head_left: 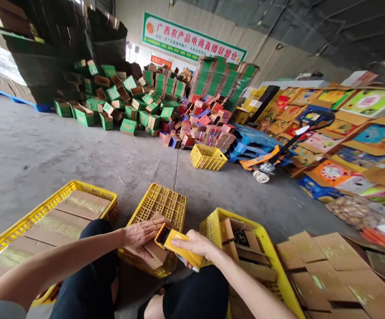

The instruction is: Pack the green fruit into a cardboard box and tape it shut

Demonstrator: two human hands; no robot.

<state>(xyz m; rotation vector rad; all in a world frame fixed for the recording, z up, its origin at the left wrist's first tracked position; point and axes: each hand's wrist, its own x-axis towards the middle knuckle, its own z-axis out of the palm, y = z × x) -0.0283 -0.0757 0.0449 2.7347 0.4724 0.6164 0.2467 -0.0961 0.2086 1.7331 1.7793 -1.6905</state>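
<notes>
Both hands on a small yellow carton (pixel 179 248)

Right hand (pixel 195 248) has a grip closed around it; left hand (pixel 141 235) lies flat, open, over the upturned yellow crate (pixel 161 206).

Hands on a yellow box over the crates

I see my right hand (pixel 195 246) gripping a small yellow box (pixel 181 250), my left hand (pixel 141 235) pressing cardboard pieces (pixel 152 257) on an upturned yellow crate (pixel 161 206). Flat cardboard (pixel 59 221) fills the left crate (pixel 29 217); green boxes (pixel 119 102) pile beyond.
</notes>
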